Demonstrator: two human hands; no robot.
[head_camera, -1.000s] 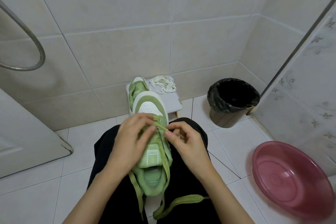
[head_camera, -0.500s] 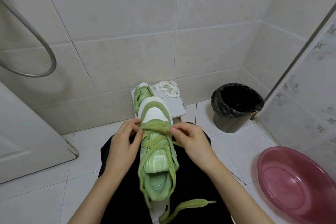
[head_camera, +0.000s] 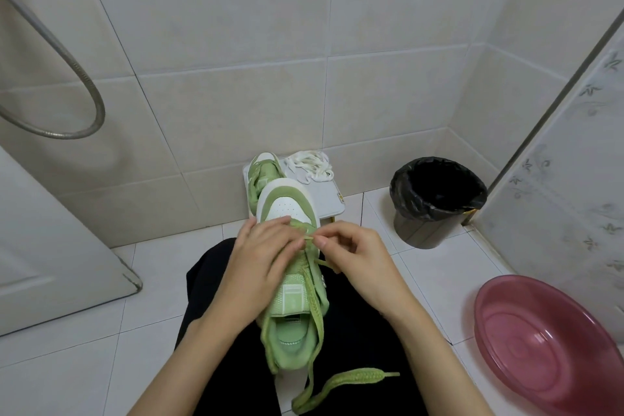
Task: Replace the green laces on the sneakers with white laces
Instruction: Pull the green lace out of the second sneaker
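Observation:
A green and white sneaker [head_camera: 291,300] lies on my lap with its toe pointing away. Its green lace [head_camera: 351,378] trails loose over my black trousers. My left hand [head_camera: 260,267] lies over the sneaker's laced part and holds it. My right hand [head_camera: 354,257] pinches the green lace near the toe-side eyelets. The second green sneaker [head_camera: 261,176] stands on a small white stool [head_camera: 332,199] ahead, with a bundle of white laces [head_camera: 310,165] beside it.
A bin with a black liner [head_camera: 435,199] stands to the right of the stool. A pink basin [head_camera: 547,348] sits on the floor at the lower right. A metal shower hose [head_camera: 67,78] hangs at the left. A patterned panel [head_camera: 567,179] rises at the right.
My left hand has slid from the sneaker's left side onto its laced top. My right hand has moved in toward the middle and pinches the lace at the upper crossing.

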